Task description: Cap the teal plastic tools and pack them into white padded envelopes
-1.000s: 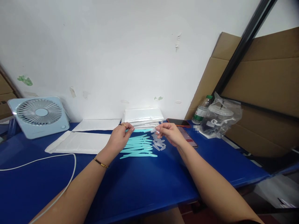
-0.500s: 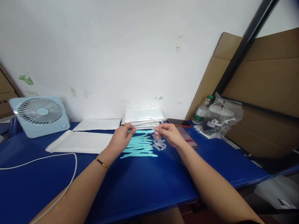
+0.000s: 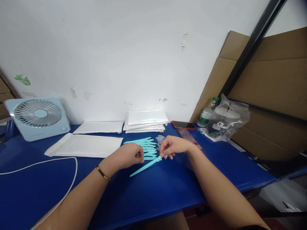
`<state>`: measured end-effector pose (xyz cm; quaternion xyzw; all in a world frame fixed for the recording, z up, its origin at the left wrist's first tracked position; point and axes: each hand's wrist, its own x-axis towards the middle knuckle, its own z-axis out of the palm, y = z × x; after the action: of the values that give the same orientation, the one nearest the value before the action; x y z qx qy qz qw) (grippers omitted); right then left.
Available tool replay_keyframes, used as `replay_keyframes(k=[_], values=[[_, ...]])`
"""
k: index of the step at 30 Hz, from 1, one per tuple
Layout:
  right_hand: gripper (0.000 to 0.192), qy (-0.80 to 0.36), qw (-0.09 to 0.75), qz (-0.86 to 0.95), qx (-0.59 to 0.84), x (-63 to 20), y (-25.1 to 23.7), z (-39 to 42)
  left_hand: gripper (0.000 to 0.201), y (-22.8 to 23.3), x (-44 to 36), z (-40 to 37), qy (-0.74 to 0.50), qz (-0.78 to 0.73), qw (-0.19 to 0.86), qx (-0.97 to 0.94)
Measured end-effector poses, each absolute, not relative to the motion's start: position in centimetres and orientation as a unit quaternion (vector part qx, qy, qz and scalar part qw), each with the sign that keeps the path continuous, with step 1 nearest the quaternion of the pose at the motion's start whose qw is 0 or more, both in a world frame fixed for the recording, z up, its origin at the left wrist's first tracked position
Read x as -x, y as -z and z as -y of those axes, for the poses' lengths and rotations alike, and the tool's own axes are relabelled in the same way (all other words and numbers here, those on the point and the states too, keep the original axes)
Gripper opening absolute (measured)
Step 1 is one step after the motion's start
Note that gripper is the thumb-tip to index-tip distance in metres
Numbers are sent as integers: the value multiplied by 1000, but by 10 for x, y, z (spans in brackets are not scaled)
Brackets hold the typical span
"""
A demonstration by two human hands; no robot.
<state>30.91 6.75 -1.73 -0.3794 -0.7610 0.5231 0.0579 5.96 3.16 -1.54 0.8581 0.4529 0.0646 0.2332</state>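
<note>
R hand pinches one end of a teal strip, other end near-left. L hand curled over row of teal strips. Clear pcs on R hand's far side. Blue tabletop also holds fan far left, white pkt stack far ctr, btl far right.

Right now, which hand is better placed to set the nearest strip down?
Probably the right hand: it pinches the strip by one end; the left hand appears apart from it.
</note>
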Motion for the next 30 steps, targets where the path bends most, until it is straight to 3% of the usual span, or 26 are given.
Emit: replay_keyframes(k=[4, 6, 10, 12, 14, 18, 23, 27, 30], values=[[27, -543, 10, 766, 344, -313, 17, -68, 29, 20, -55, -42, -127, -490, 172, -845], [28, -560, 32, 761, 327, -319, 17, -71, 42, 27, -53, -47, -156, -499, 130, -843], [27, -537, 250, 721, 359, -331, 21, -85, 68, 45, -56, -50, -103, -479, 118, -864], [28, -455, 360, 710, 399, -332, 27, -93, 73, 51, -61, -47, -59, -472, 129, -870], [28, -334, 410, 723, 444, -328, 34, -99, 74, 52, -65, -41, -30, -468, 134, -873], [22, -138, 385, 784, 467, -310, 46, -102, 76, 42, -73, -21, 6, -450, 138, -882], [13, 1, 267, 861, 434, -286, 53, -100, 73, 29, -78, -1, -5, -428, 151, -891], [12, 22, 205, 883, 421, -281, 53, -97, 59, 27, -78, -6, -41, -425, 142, -893], [14, -50, 218, 879, 421, -292, 42, -92, 46, 28, -76, -19, -68, -438, 123, -888]])
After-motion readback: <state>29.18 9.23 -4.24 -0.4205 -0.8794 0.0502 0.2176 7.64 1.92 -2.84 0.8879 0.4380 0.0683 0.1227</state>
